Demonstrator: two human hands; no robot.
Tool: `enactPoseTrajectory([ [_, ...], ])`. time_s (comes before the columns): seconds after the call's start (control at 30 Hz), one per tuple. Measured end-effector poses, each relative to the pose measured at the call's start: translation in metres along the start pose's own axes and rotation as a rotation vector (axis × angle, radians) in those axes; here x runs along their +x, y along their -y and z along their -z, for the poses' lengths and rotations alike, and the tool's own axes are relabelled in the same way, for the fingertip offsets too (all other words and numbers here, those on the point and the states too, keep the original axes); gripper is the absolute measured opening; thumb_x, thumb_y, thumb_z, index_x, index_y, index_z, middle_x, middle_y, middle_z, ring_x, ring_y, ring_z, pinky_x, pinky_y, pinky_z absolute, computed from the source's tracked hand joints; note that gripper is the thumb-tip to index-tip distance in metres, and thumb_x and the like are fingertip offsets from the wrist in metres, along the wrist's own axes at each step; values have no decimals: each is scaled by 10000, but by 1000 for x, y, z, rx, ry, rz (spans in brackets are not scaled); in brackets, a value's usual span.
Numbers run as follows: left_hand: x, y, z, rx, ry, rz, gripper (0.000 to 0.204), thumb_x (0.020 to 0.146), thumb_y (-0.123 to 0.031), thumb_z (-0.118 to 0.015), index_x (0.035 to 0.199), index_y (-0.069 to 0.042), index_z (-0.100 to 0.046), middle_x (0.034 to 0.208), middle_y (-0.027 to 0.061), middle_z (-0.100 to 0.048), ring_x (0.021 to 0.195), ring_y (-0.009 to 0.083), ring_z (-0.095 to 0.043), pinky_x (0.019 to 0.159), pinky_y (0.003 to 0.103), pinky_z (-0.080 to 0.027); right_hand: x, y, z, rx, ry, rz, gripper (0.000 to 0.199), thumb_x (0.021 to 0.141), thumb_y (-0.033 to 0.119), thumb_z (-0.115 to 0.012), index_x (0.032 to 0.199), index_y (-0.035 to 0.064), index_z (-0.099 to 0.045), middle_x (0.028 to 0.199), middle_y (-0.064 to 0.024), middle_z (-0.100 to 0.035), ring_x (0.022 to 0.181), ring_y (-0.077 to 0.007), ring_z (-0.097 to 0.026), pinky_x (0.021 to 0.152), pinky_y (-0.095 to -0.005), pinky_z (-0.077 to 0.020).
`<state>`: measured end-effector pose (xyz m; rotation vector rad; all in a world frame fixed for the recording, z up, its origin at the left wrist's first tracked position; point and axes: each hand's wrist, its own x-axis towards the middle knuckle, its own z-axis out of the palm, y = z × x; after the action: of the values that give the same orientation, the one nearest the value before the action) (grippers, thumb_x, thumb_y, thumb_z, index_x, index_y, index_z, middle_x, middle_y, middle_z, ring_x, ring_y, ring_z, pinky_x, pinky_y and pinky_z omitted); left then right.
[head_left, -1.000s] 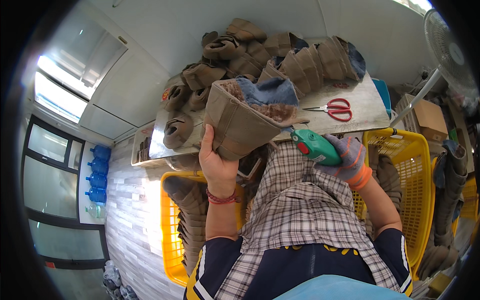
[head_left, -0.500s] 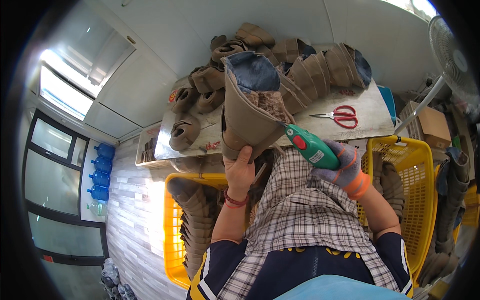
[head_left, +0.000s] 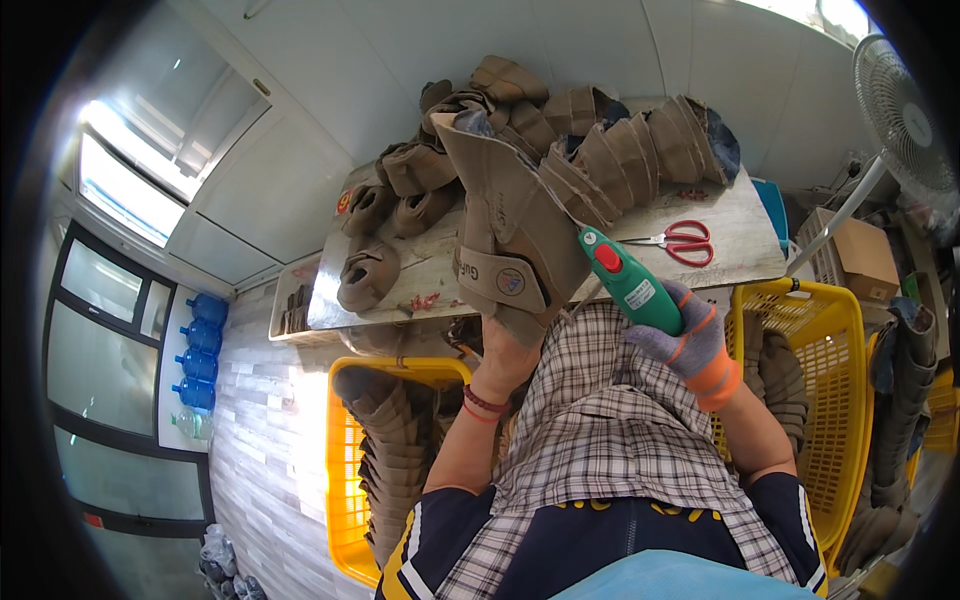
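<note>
My bare left hand (head_left: 507,362) grips a brown boot upper (head_left: 520,235) from below, holding it up over the table's front edge. The upper's outer side with a strap and a round patch faces me; a bit of blue lining shows at its top. In my right hand (head_left: 698,345), which wears a grey and orange glove, is a green handheld power tool (head_left: 635,290) with a red button. Its narrow tip is at the upper's right edge; whether it touches cannot be made out. Red-handled scissors (head_left: 686,243) lie on the table right of the upper.
On the table (head_left: 735,235), several brown boot uppers (head_left: 605,165) lie stacked at the back, others at the left. Yellow baskets stand on both sides of me, the left basket (head_left: 345,500) and right basket (head_left: 835,380) holding more uppers. A fan (head_left: 905,120) stands at the far right.
My left hand has turned the boot upper, so its strapped side now shows instead of the fluffy lining. The tool in my right hand has shifted slightly right.
</note>
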<state>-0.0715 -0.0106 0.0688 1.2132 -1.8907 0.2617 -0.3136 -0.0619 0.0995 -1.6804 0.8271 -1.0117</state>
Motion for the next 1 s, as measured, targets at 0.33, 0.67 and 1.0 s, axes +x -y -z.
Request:
enactPoseTrajectory([
  [0.33,-40,-6,13,108,136,24,328,755,36,-588,1063,-40,-672,1151,139,-610,1114,361,-523,977,487,-362,6,6,1,153,-40,-119,486,762,222,-774,1123,-29,-565,825,-31,-636,672,-71,-573,613,-215,-481],
  [0.67,-68,131,129,867,-141,342,186,690,-16,-613,873,10,-603,1049,171,-490,1050,350,-425,936,480,-314,-31,-52,44,36,-275,-206,348,807,146,-710,1084,-11,-570,799,-13,-603,605,-62,-512,550,-208,-429],
  [1.0,-63,244,111,860,-222,571,446,716,-44,-696,1113,-10,-498,1240,181,-447,1257,376,-325,1069,489,-236,-50,-72,59,-52,-378,-308,311,818,202,-703,1015,-1,-574,734,-14,-575,550,-64,-504,496,-215,-407],
])
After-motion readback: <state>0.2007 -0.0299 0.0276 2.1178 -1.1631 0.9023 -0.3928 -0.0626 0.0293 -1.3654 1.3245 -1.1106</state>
